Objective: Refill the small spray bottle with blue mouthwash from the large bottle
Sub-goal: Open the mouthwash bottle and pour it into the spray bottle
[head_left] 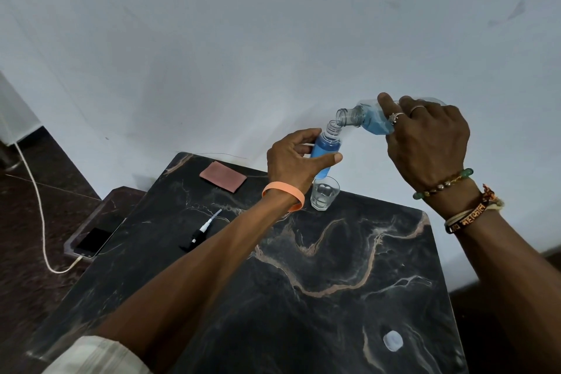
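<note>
My left hand point(296, 159) grips the small clear spray bottle point(327, 149), which has no top on and is mostly full of blue liquid; it leans slightly to the right. My right hand point(425, 143) holds the large clear bottle point(368, 120) tipped on its side, blue mouthwash pooled in its lower half. Its open neck touches the small bottle's mouth. Both are held above the dark marble table point(303, 282). The black-and-white spray pump point(202, 231) lies on the table to the left.
A small clear glass point(324, 194) stands on the table right under the small bottle. A pink cloth point(223, 176) lies at the far left corner, a pale round cap point(393, 341) near the front right. A phone point(92, 242) with a white cable sits on a lower ledge to the left.
</note>
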A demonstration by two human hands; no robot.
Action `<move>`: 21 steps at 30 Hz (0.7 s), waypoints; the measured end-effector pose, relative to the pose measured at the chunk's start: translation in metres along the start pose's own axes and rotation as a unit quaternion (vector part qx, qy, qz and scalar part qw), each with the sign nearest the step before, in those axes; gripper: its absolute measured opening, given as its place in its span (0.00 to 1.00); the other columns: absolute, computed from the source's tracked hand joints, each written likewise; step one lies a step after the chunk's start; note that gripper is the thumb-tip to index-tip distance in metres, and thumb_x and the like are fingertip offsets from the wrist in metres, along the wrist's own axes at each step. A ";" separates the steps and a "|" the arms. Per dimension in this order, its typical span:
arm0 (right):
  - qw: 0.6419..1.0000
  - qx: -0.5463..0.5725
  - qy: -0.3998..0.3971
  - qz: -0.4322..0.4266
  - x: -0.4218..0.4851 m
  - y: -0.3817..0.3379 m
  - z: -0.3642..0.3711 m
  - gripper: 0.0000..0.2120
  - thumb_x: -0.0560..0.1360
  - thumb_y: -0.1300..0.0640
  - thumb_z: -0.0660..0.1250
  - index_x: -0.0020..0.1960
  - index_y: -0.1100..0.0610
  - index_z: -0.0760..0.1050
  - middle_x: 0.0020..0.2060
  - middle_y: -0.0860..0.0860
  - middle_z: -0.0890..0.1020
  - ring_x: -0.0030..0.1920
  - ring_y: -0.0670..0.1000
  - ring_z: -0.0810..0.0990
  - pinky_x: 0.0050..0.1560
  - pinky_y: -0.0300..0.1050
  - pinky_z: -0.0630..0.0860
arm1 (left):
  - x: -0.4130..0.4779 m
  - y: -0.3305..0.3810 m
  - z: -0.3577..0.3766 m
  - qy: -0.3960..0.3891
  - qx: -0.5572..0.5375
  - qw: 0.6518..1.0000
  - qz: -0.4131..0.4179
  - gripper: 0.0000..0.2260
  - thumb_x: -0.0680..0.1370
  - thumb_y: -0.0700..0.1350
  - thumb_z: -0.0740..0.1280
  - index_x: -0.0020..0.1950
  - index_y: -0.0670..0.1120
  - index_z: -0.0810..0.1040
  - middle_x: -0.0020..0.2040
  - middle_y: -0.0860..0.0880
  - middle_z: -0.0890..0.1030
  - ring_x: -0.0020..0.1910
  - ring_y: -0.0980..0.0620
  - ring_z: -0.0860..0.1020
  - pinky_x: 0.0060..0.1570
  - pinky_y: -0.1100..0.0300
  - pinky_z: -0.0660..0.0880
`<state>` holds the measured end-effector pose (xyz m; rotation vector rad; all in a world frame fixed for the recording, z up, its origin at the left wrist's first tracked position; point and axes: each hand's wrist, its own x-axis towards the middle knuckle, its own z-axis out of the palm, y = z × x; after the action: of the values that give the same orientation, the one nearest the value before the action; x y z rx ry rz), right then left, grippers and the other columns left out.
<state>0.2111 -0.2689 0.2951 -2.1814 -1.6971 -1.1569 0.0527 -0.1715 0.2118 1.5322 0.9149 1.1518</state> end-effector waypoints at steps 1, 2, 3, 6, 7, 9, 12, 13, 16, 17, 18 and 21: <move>1.000 0.000 0.000 0.000 0.000 0.000 0.000 0.24 0.74 0.63 0.65 0.70 0.58 0.72 0.56 0.63 0.81 0.53 0.66 0.80 0.50 0.56 0.73 | 0.000 0.000 0.000 0.000 -0.001 1.000 0.000 0.24 0.63 0.50 0.81 0.57 0.48 0.81 0.53 0.52 0.84 0.42 0.67 0.79 0.37 0.77 0.73; 1.000 0.000 0.002 0.000 0.000 0.000 0.000 0.24 0.74 0.63 0.65 0.69 0.58 0.72 0.56 0.63 0.81 0.52 0.66 0.80 0.50 0.56 0.73 | 0.000 0.000 0.000 0.000 -0.001 1.000 0.000 0.24 0.64 0.50 0.81 0.57 0.48 0.81 0.53 0.52 0.84 0.42 0.67 0.79 0.38 0.77 0.74; 1.000 0.001 0.005 -0.001 0.000 0.000 0.000 0.24 0.73 0.64 0.65 0.69 0.58 0.72 0.55 0.63 0.81 0.52 0.66 0.80 0.49 0.56 0.73 | 0.000 0.000 -0.001 0.000 -0.001 1.000 0.000 0.24 0.64 0.50 0.81 0.57 0.48 0.81 0.53 0.52 0.84 0.42 0.67 0.79 0.38 0.76 0.74; 1.000 0.001 0.007 -0.003 0.000 0.000 0.001 0.23 0.73 0.64 0.65 0.69 0.58 0.73 0.55 0.63 0.81 0.52 0.66 0.80 0.49 0.55 0.73 | 0.000 0.000 -0.001 0.000 0.001 1.000 0.001 0.24 0.63 0.50 0.81 0.57 0.48 0.81 0.53 0.52 0.84 0.42 0.65 0.80 0.40 0.75 0.75; 1.000 0.001 0.007 -0.003 0.000 0.000 0.001 0.23 0.73 0.64 0.66 0.69 0.58 0.73 0.55 0.63 0.81 0.52 0.66 0.80 0.49 0.55 0.73 | 0.000 0.000 -0.001 -0.001 0.001 1.000 0.002 0.24 0.63 0.50 0.81 0.57 0.48 0.81 0.53 0.52 0.84 0.43 0.65 0.80 0.40 0.76 0.75; 1.000 -0.001 0.010 -0.004 0.000 0.000 0.002 0.23 0.74 0.64 0.65 0.69 0.58 0.73 0.55 0.63 0.81 0.52 0.66 0.80 0.49 0.56 0.73 | 0.000 0.000 -0.001 -0.001 0.001 1.000 0.003 0.24 0.63 0.50 0.81 0.57 0.48 0.81 0.53 0.52 0.84 0.43 0.66 0.80 0.40 0.76 0.75; 1.000 -0.002 0.008 -0.004 0.001 0.001 0.002 0.23 0.74 0.63 0.65 0.69 0.58 0.72 0.56 0.63 0.81 0.52 0.66 0.80 0.50 0.56 0.73 | -0.001 0.000 0.000 0.001 0.000 1.000 0.001 0.24 0.63 0.49 0.81 0.57 0.48 0.81 0.52 0.52 0.84 0.42 0.66 0.79 0.40 0.76 0.75; 1.000 -0.001 0.005 -0.003 0.001 0.001 0.002 0.23 0.74 0.63 0.65 0.69 0.58 0.72 0.56 0.63 0.81 0.53 0.65 0.80 0.50 0.55 0.73 | -0.001 0.001 0.000 0.001 -0.001 1.000 0.001 0.24 0.63 0.49 0.81 0.57 0.48 0.81 0.52 0.52 0.84 0.42 0.66 0.79 0.39 0.76 0.74; 1.000 -0.002 0.000 -0.003 0.001 0.002 0.002 0.24 0.74 0.63 0.64 0.70 0.58 0.72 0.56 0.62 0.81 0.53 0.65 0.80 0.50 0.55 0.73 | -0.001 0.002 0.000 0.001 -0.005 1.000 -0.001 0.24 0.63 0.49 0.81 0.57 0.48 0.82 0.50 0.55 0.83 0.41 0.68 0.79 0.38 0.76 0.73; 1.000 -0.002 -0.001 -0.003 0.001 0.002 0.002 0.24 0.74 0.63 0.64 0.70 0.58 0.72 0.56 0.62 0.81 0.53 0.65 0.79 0.50 0.55 0.72 | -0.001 0.002 0.000 0.001 -0.005 1.000 0.000 0.24 0.63 0.49 0.81 0.56 0.48 0.82 0.50 0.55 0.83 0.41 0.68 0.79 0.38 0.76 0.73; 1.000 -0.001 -0.001 -0.002 0.000 0.002 0.003 0.24 0.74 0.63 0.65 0.70 0.58 0.72 0.56 0.62 0.81 0.53 0.65 0.79 0.50 0.55 0.72 | -0.001 0.002 0.000 0.001 -0.004 1.000 0.000 0.24 0.63 0.49 0.81 0.57 0.48 0.82 0.50 0.55 0.83 0.41 0.67 0.79 0.39 0.76 0.74; 1.000 -0.002 0.001 -0.003 0.000 0.002 0.003 0.23 0.74 0.63 0.65 0.69 0.58 0.72 0.56 0.63 0.81 0.53 0.65 0.80 0.49 0.56 0.73 | -0.001 0.001 0.001 0.004 0.001 1.000 0.003 0.24 0.63 0.49 0.81 0.57 0.48 0.82 0.52 0.52 0.84 0.43 0.64 0.80 0.40 0.75 0.75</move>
<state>0.2146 -0.2679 0.2938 -2.1784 -1.7017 -1.1648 0.0534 -0.1730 0.2126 1.5333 0.9177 1.1618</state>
